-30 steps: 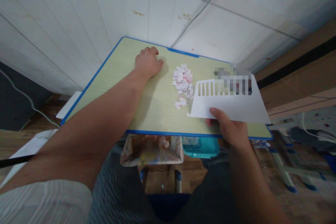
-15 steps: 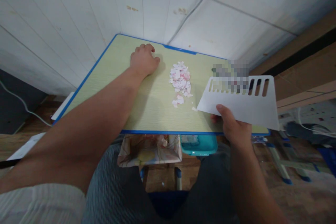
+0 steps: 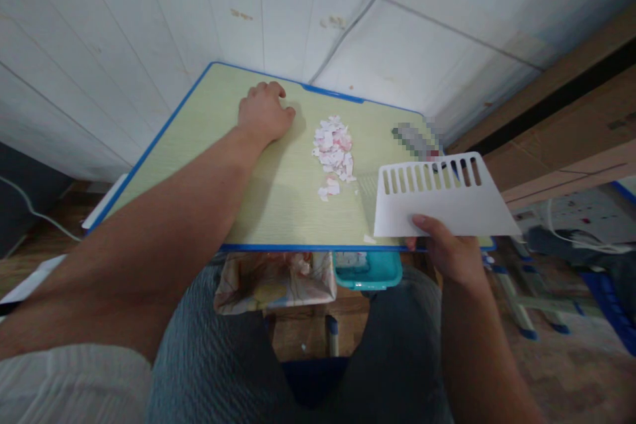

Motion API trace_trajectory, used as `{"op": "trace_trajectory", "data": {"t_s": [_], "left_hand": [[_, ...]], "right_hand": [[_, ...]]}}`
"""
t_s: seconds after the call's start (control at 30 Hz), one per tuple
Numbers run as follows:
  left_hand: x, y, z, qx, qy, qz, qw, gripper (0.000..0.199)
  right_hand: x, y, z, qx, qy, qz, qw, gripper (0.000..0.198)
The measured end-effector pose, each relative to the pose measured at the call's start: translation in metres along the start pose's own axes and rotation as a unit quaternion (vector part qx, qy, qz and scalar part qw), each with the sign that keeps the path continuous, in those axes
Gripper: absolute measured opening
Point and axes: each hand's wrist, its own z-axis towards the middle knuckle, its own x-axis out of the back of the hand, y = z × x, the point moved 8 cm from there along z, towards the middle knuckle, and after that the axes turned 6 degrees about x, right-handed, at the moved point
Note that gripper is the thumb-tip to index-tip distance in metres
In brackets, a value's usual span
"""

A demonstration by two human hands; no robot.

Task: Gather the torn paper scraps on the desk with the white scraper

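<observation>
At the near edge of the small desk, your right hand pinches a white slotted scraper by its lower edge, thumb on top and fingers under, the blade tilted above the desk's corner at about 4 o'clock from the scrap pile. To sweep well, it seems best to lower the long straight edge flat onto the wood just right of the scraps and keep it touching the surface as it travels, so no flake slips beneath; one stray flake lies near the front lip and deserves a pass too. Mid-desk sits the pile of pink-and-white paper scraps, loose and light, likely to scatter under a fast stroke. Farther off, at about 10 o'clock from the pile, your left hand rests palm down, fingers curled, holding nothing and steadying the desk; a pixelated object lies at the far right. Against a second ago, the scraper stands well clear of the pile, drawn back toward you and rightward, while the left hand keeps its place.
</observation>
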Motion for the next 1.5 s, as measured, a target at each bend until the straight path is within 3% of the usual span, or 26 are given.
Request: {"op": "trace_trajectory", "data": {"t_s": [0.43,0.63,0.8,1.0,1.37,1.5], "left_hand": [[-0.004,-0.001,0.001,0.013,-0.016,-0.011,1.000,0.117],[-0.005,-0.004,0.001,0.017,-0.010,-0.025,1.000,0.091],[-0.001,-0.002,0.003,-0.013,0.026,-0.017,0.999,0.065],[0.001,0.002,-0.001,-0.004,0.031,0.014,0.999,0.047],[-0.001,0.003,-0.002,-0.001,0.019,0.012,1.000,0.043],[-0.002,0.002,-0.001,0.010,0.007,0.011,1.000,0.054]], "right_hand": [[-0.003,-0.004,-0.005,0.003,-0.016,-0.007,1.000,0.029],[-0.004,-0.010,0.006,0.010,0.046,0.004,0.999,0.029],[-0.045,-0.036,0.028,0.059,0.022,-0.051,0.997,0.044],[-0.083,-0.041,0.038,0.042,-0.022,-0.044,0.998,0.039],[-0.066,-0.008,0.011,-0.020,-0.028,0.001,0.999,0.035],[-0.057,-0.007,0.004,-0.043,0.002,0.021,0.999,0.036]]}}
